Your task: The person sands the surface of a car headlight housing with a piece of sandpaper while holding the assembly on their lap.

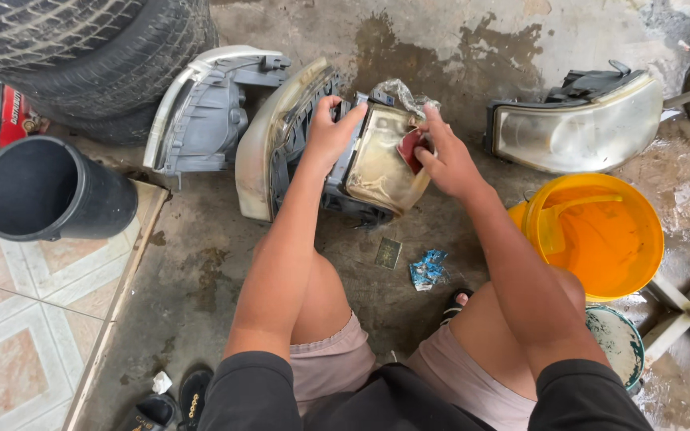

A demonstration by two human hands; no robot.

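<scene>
A yellowed, cloudy car headlight [381,164] stands on the wet concrete floor in front of my knees. My left hand [331,132] grips its top left edge and steadies it. My right hand [443,156] presses a small red piece of sandpaper [410,149] against the lens at its upper right. A crumpled bit of clear plastic [403,93] sticks up behind the headlight.
Three more headlights lie around: one [269,132] leaning right behind, one [201,108] at the left, one [580,124] at the right. An orange bucket with a scoop [596,235], a black bucket [45,191], tyres [81,48], a blue wrapper [427,269] and tiled floor [25,319] surround me.
</scene>
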